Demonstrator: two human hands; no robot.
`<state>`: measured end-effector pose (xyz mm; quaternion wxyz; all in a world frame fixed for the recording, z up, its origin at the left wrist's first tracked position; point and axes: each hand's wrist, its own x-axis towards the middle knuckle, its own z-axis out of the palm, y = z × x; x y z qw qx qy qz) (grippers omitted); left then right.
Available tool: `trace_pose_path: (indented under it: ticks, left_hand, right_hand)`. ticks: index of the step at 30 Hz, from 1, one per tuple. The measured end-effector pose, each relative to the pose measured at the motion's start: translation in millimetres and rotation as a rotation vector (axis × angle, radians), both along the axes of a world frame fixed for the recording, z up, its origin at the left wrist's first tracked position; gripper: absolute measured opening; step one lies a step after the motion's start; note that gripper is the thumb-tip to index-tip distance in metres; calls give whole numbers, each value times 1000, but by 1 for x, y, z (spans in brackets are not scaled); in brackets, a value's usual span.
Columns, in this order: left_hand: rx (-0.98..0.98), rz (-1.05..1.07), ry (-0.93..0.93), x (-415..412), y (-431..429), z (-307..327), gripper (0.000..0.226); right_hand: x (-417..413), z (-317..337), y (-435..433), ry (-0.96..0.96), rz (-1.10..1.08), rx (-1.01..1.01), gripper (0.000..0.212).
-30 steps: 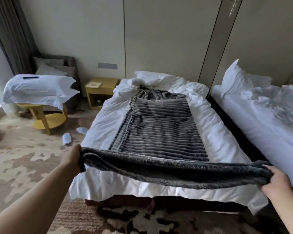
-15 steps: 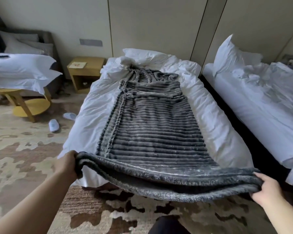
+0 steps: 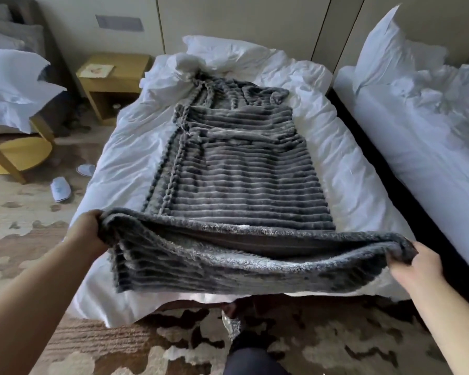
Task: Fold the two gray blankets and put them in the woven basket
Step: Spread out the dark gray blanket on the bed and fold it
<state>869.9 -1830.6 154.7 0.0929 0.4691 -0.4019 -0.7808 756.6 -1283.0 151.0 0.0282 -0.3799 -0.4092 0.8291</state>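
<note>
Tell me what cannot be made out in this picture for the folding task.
The woven basket: nowhere in the head view, outside the frame.
A second blanket: only one gray blanket can be told apart; its folds may hide another.
Fingertips of the left hand: buried in the blanket corner.
The card on the nightstand: too small to read.

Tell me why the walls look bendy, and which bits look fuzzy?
In the head view, the wide lens bows the wall panels and the neighbouring bed outward near the edges; the gray blanket mid-frame is sharpest, its ridges catching soft light; the left hand and right hand gripping it look slightly smeared; no hard shadows or glare.
</note>
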Motion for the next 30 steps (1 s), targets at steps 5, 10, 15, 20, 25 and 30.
trace_pose_path:
  ticks: [5,10,15,20,25,30]
  left_hand:
    - [53,55,75,-135,-33,-39,43]
    - [-88,-54,-273,-186,-26,-126,55]
    - [-110,-110,-493,-147,-7,-197,52]
    - [-276,-115,-586,-94,0,-217,41]
    - [-447,-164,-756,-39,23,-225,52]
    - [-524,-176,-867,-12,15,-236,73]
  right_hand:
    - [-152,-53,-35,16,-36,-120,37]
    - [-222,-126,-83,-264,131,-28,64]
    - [-208,-186,-101,-443,209,87,59]
    - [-167,-209,-83,-488,220,140,49]
    - [-109,-220,-64,-546,262,182,46]
    - [-46,-246,-44,-668,326,181,52]
